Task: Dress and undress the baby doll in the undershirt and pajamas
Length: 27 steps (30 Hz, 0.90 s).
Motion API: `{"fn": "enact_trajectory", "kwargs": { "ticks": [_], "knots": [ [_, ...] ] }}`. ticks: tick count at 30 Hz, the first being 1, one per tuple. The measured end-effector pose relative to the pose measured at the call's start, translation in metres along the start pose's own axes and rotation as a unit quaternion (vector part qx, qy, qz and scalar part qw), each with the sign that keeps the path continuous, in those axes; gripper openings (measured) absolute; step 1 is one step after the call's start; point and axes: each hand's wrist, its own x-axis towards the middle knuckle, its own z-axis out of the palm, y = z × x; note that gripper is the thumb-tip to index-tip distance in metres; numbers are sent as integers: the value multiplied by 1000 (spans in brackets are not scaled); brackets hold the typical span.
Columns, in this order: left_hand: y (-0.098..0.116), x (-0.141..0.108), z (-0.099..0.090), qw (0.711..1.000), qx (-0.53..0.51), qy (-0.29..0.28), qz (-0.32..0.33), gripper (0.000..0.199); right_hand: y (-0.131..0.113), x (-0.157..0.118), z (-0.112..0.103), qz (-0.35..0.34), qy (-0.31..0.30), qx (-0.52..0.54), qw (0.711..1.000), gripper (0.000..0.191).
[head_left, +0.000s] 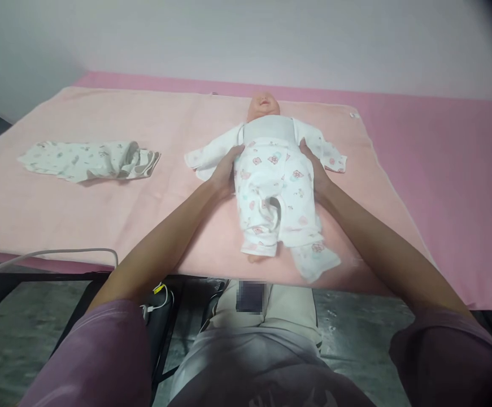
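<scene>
Both hands [224,172] [316,169] grip the doll's trousers [273,186] at the waist, fingertips hidden.

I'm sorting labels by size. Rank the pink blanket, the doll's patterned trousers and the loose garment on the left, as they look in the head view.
1. pink blanket, by far the largest.
2. patterned trousers and loose garment: these look about alike, and the garment lies crumpled, so I won't rank them.
</scene>
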Motion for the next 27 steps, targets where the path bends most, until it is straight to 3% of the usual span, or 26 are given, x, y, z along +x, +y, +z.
{"fn": "enact_trajectory", "kwargs": {
  "ticks": [4, 7, 10, 14, 17, 21, 24, 27],
  "knots": [
    [-3, 0, 7, 998, 40, 27, 48, 59, 1, 5, -17, -45, 37, -66, 996, 73],
    [4, -1, 11, 992, 94, 43, 79, 65, -6, 2, -27, -78, 31, -171, 982, 70],
    [24, -5, 14, 976, 185, 26, 113, 60, -25, -5, -29, -124, 5, -309, 943, 64],
    [60, -11, 19, 926, 330, -45, 178, 50, -54, -7, -20, -194, -40, -413, 889, 58],
    [67, -9, 19, 922, 338, -52, 182, 51, -51, 5, -13, -171, -18, -334, 927, 63],
    [40, -3, 15, 964, 224, 32, 137, 57, -11, 22, -13, -57, 53, -147, 986, 72],
    [18, -1, 13, 980, 155, 92, 84, 62, 13, 23, -18, -3, 64, -97, 993, 69],
    [11, -3, 13, 993, 84, 81, 15, 60, 14, 17, -17, 8, 41, -71, 997, 58]
  ]
}}
